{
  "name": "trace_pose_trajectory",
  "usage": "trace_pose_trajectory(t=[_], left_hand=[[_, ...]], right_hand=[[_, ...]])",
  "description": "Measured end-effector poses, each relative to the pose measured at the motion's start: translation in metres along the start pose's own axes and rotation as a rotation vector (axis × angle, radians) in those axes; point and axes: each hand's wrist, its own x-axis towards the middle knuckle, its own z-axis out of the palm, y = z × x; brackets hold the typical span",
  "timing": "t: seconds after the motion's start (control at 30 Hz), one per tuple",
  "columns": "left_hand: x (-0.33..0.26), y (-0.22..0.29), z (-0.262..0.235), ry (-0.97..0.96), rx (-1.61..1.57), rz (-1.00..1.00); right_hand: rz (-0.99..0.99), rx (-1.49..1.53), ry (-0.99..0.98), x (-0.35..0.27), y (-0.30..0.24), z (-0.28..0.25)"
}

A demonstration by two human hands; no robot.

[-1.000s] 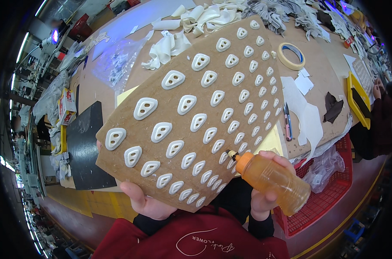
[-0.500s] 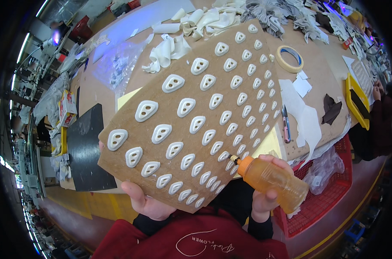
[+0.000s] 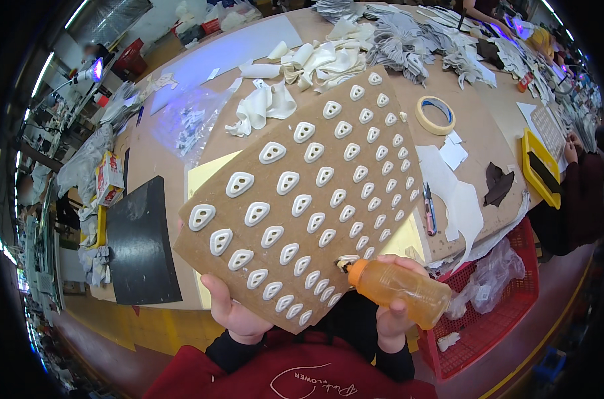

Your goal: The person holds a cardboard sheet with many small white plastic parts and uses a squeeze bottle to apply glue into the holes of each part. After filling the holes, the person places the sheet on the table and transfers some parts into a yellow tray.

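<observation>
My left hand (image 3: pixel 239 318) grips the lower left edge of a brown board (image 3: pixel 248 166), its thumb at the front edge and the other fingers mostly hidden beneath. Rows of white rounded-triangle pieces (image 3: pixel 240 184), each with two holes, cover the board, which is held tilted above the table. In my right hand (image 3: pixel 395 312) is an orange squeeze bottle (image 3: pixel 401 287) lying nearly sideways. Its dark nozzle points left and meets one of the white pieces near the board's lower right edge.
Beyond the board lie cream fabric scraps (image 3: pixel 275 100) and stacked grey pieces (image 3: pixel 398 50). Masking tape (image 3: pixel 436 116) and a utility knife (image 3: pixel 430 211) lie to the right. A red basket (image 3: pixel 494 326) stands at lower right, a black mat (image 3: pixel 142 243) at left. Another person's hand (image 3: pixel 572 147) is at far right.
The board has shifted slightly right and lower in the view. The bottle has moved left and down with my right hand, its nozzle now at a piece closer to me.
</observation>
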Motion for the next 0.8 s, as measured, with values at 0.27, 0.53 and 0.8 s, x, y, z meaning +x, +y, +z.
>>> trace_pose_trajectory(t=[0.27, 0.53, 0.8], left_hand=[[0.001, 0.0, 0.003, 0.048, 0.02, -0.001], [0.005, 0.002, -0.01, 0.227, -0.043, -0.055], [0.015, 0.001, -0.027, 0.384, 0.006, -0.093]], right_hand=[[0.054, 0.108, -0.033, -0.006, 0.002, -0.002], [0.191, 0.08, 0.035, 0.013, 0.001, 0.009], [0.2, 0.179, 0.018, 0.032, 0.009, 0.017]])
